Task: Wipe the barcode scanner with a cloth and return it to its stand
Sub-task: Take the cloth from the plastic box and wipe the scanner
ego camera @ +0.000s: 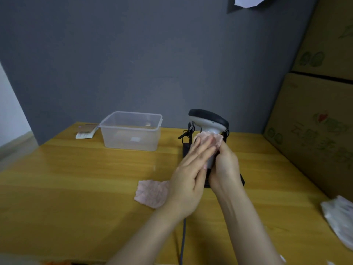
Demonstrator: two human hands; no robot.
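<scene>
Two bare forearms come in from the bottom edge, no sleeves visible anywhere up to the frame edge. Left hand [188, 180] and right hand [225, 167] both bare: no gloves, no rings, no watch or wristband at either wrist. Left fingers [200, 150] long and slim, w/ short nails, one nail showing near the thumb tip. Right fingers mostly hidden, only the back of the hand and knuckles show. Tendon lines faintly visible along the right forearm. Edges of both hands slightly blurred.
</scene>
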